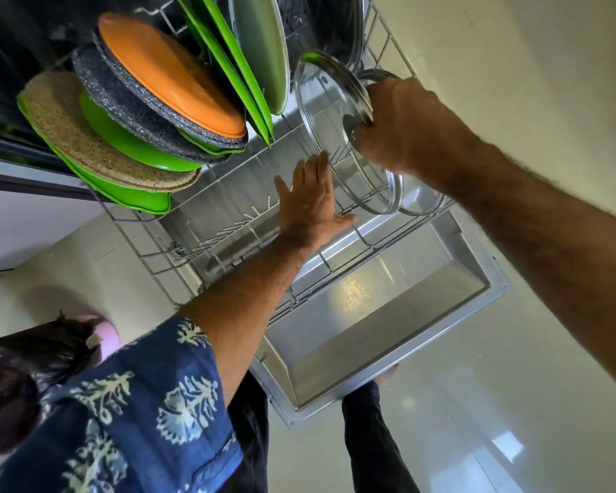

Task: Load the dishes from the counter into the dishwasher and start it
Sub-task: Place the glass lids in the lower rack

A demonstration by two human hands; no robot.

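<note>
The dishwasher's lower rack (150, 257) is pulled out over the open door (388, 336). My right hand (402, 119) grips a glass lid (329, 126) with a metal rim and holds it upright among the rack's tines on the right side. A second glass lid (422, 202) stands just behind it. My left hand (312, 197) reaches in with straight fingers that touch the lid's lower edge. In the rack's left and back part stand an orange plate (168, 76), a dark speckled plate (128, 104), green plates (228, 58) and a beige-topped green plate (96, 144).
The open door (388, 336) juts out over a glossy pale tiled floor (512, 403). A black bag (32, 357) and something pink (105, 336) lie at the lower left. My dark-trousered legs (370, 439) stand at the door's front edge.
</note>
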